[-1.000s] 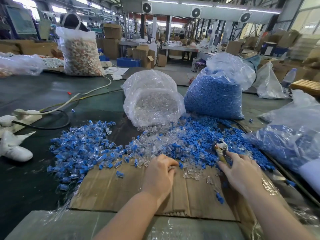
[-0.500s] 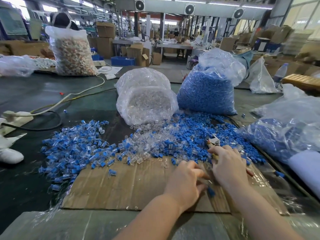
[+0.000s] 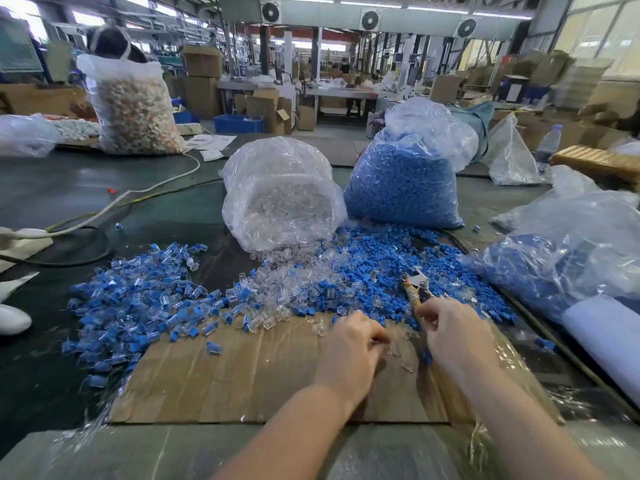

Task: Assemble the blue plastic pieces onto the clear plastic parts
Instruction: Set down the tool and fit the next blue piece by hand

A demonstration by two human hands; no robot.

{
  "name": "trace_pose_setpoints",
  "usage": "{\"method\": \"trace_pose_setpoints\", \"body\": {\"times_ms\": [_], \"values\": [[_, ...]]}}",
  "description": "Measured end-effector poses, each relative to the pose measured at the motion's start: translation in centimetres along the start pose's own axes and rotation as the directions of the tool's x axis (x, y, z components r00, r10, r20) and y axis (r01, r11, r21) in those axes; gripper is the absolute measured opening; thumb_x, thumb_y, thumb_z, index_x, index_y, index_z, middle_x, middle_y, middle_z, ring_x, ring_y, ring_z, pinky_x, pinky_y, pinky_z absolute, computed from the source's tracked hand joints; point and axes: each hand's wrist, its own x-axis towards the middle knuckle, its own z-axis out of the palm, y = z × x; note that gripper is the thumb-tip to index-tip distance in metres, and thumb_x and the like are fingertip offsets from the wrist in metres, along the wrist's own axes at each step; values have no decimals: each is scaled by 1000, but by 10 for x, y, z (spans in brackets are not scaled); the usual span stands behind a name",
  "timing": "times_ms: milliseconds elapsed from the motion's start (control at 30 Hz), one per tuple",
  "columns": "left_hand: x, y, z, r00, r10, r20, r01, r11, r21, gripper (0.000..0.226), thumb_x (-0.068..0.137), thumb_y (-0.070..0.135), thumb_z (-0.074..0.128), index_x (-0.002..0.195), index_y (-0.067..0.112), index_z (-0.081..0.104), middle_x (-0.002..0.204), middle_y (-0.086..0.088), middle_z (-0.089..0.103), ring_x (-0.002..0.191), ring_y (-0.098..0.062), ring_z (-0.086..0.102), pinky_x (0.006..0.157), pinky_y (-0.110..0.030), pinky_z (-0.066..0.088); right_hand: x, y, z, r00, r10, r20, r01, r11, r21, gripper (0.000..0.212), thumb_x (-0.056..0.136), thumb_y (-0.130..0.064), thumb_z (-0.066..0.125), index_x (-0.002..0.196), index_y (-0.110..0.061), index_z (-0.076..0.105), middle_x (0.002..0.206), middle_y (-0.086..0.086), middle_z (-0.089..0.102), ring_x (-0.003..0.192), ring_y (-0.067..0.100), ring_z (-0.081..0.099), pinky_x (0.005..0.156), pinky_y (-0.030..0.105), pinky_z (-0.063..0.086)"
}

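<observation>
My left hand (image 3: 349, 351) hovers over the cardboard sheet (image 3: 242, 375), its fingers curled and pinching a small clear part (image 3: 381, 342) at the tips. My right hand (image 3: 453, 337) is close beside it with its fingers curled at the edge of the loose blue pieces (image 3: 381, 268); what it holds is hidden. One blue piece (image 3: 426, 356) lies on the cardboard between the hands. Loose clear parts (image 3: 287, 289) are heaped ahead. Assembled blue-and-clear parts (image 3: 138, 299) spread out to the left.
Pliers (image 3: 415, 285) lie in the blue pile just beyond my right hand. Behind stand an open bag of clear parts (image 3: 280, 206) and a bag of blue pieces (image 3: 401, 181). Another bag (image 3: 561, 261) lies at the right. Cables (image 3: 104, 209) cross the table at left.
My left hand moved right from the clear pile to beside my right hand. My right hand drew back from the pliers toward the cardboard. The two hands now sit close together.
</observation>
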Motion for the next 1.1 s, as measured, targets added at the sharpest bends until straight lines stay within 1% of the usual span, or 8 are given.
{"method": "trace_pose_setpoints", "body": {"times_ms": [133,300,433,567,700,833,1000,1100], "values": [[4,-15,-21,974,-199,-113,186,976,-111,6,88,17,59,93,20,63,85,14,54,74,5,50,69,1,40,0,-2,3,997,-31,67,36,996,-76,19,93,-22,54,106,-28,64,109,-6,62,109,16,52,103,47,35],[5,-36,-41,942,-276,-189,266,961,-78,6,87,14,62,87,18,65,78,15,54,69,7,47,67,5,34,0,-11,9,988,-20,151,57,968,-245,16,93,-31,53,105,-36,63,109,-9,55,121,18,42,106,52,26],[2,-47,-44,921,-312,-235,308,950,-53,11,86,17,63,96,19,67,92,7,57,78,2,49,74,-5,40,-1,-15,11,992,-69,109,95,962,-255,14,94,-31,51,104,-33,60,105,-11,57,111,15,46,98,42,30],[-1,-50,-42,900,-322,-295,297,946,-126,25,85,16,63,110,20,64,97,6,54,82,-2,51,84,-17,42,0,-32,11,989,-140,56,123,964,235,12,89,-19,60,99,-21,66,93,-9,65,90,9,58,86,29,49],[-1,-48,-43,917,-322,-236,236,914,-329,21,88,18,61,102,32,66,86,14,66,77,-3,61,71,-14,50,-1,-59,15,976,-111,187,-51,721,691,17,81,1,67,86,-15,69,82,-2,70,81,10,66,75,17,52],[1,-45,-47,894,-447,21,323,612,-722,19,90,12,58,95,27,70,74,2,71,64,-9,65,54,-24,52,-5,-78,24,961,-152,231,-86,631,771,12,80,1,68,84,-11,68,81,5,71,79,15,67,74,19,53],[1,-53,-54,864,-504,6,321,541,-778,12,82,-1,65,81,12,65,68,-6,66,58,-13,63,51,-28,53,-4,-86,34,958,-194,211,-15,700,714,15,80,-2,68,84,-16,70,77,-2,69,69,3,60,68,15,49],[0,-56,-56,838,-541,-73,322,597,-735,14,82,-3,65,77,11,63,66,-5,63,58,-14,61,50,-22,51,0,-84,43,981,-117,155,42,907,418,15,84,-16,67,98,-20,68,95,-3,64,88,12,57,83,28,48]]}}
